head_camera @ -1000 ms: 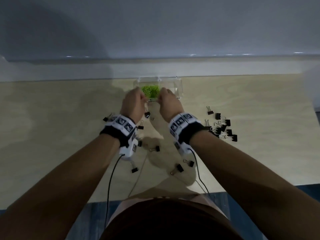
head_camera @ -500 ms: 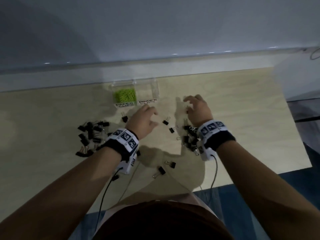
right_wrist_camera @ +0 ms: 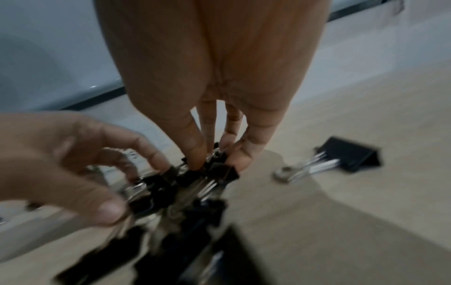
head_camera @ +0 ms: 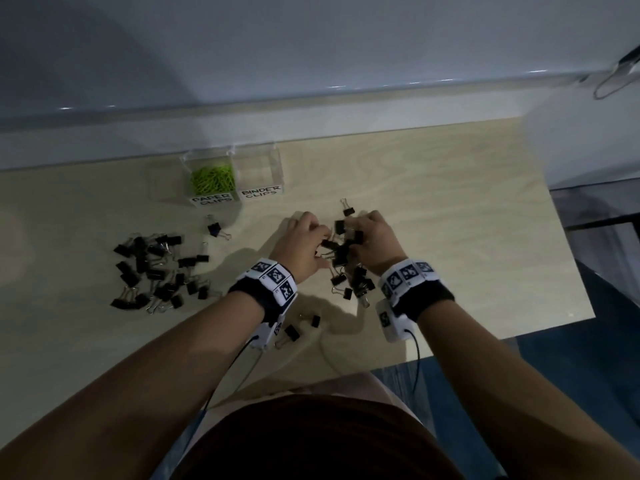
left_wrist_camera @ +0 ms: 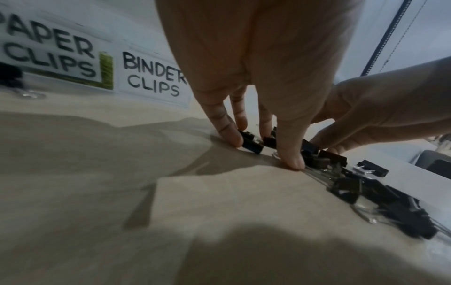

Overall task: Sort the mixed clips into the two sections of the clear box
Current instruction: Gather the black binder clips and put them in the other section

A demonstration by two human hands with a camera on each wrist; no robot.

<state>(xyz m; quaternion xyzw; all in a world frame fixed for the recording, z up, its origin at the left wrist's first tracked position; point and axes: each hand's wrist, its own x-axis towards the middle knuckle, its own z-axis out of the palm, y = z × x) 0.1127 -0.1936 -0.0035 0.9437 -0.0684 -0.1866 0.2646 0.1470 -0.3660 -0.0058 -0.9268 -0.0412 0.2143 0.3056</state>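
A clear box (head_camera: 277,157) stands at the back of the table. Its left section, labelled PAPER CLIPS (left_wrist_camera: 51,52), holds green paper clips (head_camera: 212,176); the BINDER CLIPS section (head_camera: 259,168) looks empty. A cluster of black binder clips (head_camera: 341,252) (right_wrist_camera: 171,190) lies in front of the box to the right. My left hand (head_camera: 320,237) (left_wrist_camera: 263,146) curls round its left side, thumb and fingertips on the clips. My right hand (head_camera: 349,233) (right_wrist_camera: 217,162) pinches clips at its far right side.
A bigger pile of black binder clips (head_camera: 156,268) lies at the left. Single clips sit near the box (head_camera: 216,229), beyond my hands (head_camera: 348,211) and under my left wrist (head_camera: 292,332). The table's right edge (head_camera: 568,271) is close.
A second ago both hands were at the box. They drew back and apart, and now they have come together round the right cluster of binder clips.
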